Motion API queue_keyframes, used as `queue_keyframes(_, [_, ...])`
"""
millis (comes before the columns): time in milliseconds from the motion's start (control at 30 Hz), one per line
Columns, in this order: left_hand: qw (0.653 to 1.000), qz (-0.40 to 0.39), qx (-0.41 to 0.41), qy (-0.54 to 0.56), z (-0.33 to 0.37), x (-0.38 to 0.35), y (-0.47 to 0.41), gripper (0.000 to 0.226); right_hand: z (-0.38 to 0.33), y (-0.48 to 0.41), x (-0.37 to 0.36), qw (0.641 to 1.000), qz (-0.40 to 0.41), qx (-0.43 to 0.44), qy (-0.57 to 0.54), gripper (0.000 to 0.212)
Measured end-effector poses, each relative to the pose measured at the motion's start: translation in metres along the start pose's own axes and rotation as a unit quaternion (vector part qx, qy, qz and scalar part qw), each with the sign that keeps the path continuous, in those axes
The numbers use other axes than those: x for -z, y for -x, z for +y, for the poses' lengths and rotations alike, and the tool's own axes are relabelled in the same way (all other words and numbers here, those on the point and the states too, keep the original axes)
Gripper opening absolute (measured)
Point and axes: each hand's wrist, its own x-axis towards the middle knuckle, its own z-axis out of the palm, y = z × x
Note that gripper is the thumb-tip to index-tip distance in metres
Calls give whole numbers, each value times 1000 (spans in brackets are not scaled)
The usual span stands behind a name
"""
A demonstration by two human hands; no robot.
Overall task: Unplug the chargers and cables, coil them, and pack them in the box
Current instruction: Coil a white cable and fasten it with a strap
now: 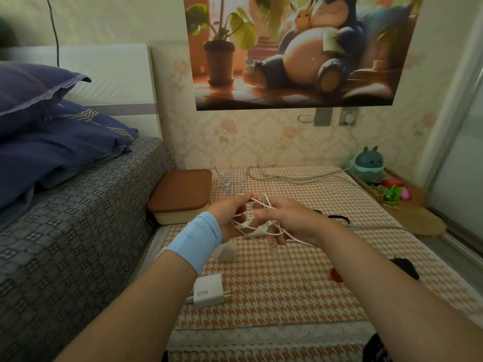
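left hand [230,218] and right hand [290,220] are close together above the mat [287,296], both on one thin white cable [264,202].
left: thumb and fingers curled, pinching the strands at the top.
right: fingers curled through the loops, with strands trailing under the palm.
loops are loose and uneven. judged: coil partly made, not secured.

box [183,194] sits at the far left of the mat against the bed, brown lid on. nothing packed that shows.

120w charger [209,291] lies on the mat by the left forearm, prongs bare, so unplugged. second white charger [226,251] lies just past the blue wristband [196,241], partly hidden. power strip [257,228] is under the hands, mostly covered; cannot tell if anything is plugged into it.

loose white bundle [230,178] lies beside the box, uncoiled. pale cord [300,177] runs along the far edge. black cable [339,218] lies beyond the right wrist.

judgement: unplugging is well along, this looks like the first coil, and packing is not begun. the lid has yet to come off.
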Motion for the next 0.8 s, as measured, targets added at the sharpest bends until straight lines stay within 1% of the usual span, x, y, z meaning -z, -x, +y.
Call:
queue_keyframes(33, [1000,8,-4,-15,3,2,1,20,3,0,2,999,6,-3,48,17])
queue_keyframes(100, [999,26,-14,-45,8,8,1,24,5,2,6,996,12,-19,89,9])
queue_keyframes(167, [998,40,-15,-52,12,14,0,25,7,3,11,990,30,-37,136,24])
queue_keyframes(233, [995,68,-11,-76,15,20,-2,25,9,3,18,974,47,-58,215,36])
queue_keyframes(300, [979,119,-22,-164,17,23,-4,23,12,3,24,957,28,-83,278,42])
queue_keyframes(367, [938,165,-53,-299,19,23,-4,24,14,6,23,957,7,-87,275,43])
queue_keyframes(433, [885,187,-84,-419,18,22,-3,29,12,11,21,969,12,-48,244,46])
queue_keyframes(500, [837,208,-105,-495,14,21,-1,37,11,12,21,974,14,12,225,34])
queue_keyframes(567, [799,232,-147,-535,10,19,1,31,10,11,21,978,12,46,204,24])
queue_keyframes(600, [778,241,-190,-548,9,19,1,24,10,10,20,980,13,55,188,22])
queue_keyframes(633, [760,237,-243,-555,7,18,2,17,10,9,19,983,16,62,171,20])
queue_keyframes(667, [753,213,-296,-548,7,17,2,11,10,8,18,986,23,66,150,19])
queue_keyframes(700, [758,171,-342,-528,6,16,2,7,9,7,17,988,31,69,133,17])
queue_keyframes(733, [774,121,-364,-504,6,13,5,9,8,7,16,988,41,75,126,14])
queue_keyframes(767, [792,73,-365,-484,5,9,9,12,7,5,16,987,54,78,131,11])
queue_keyframes(800, [800,41,-360,-479,5,5,12,14,6,4,16,984,69,78,141,9])
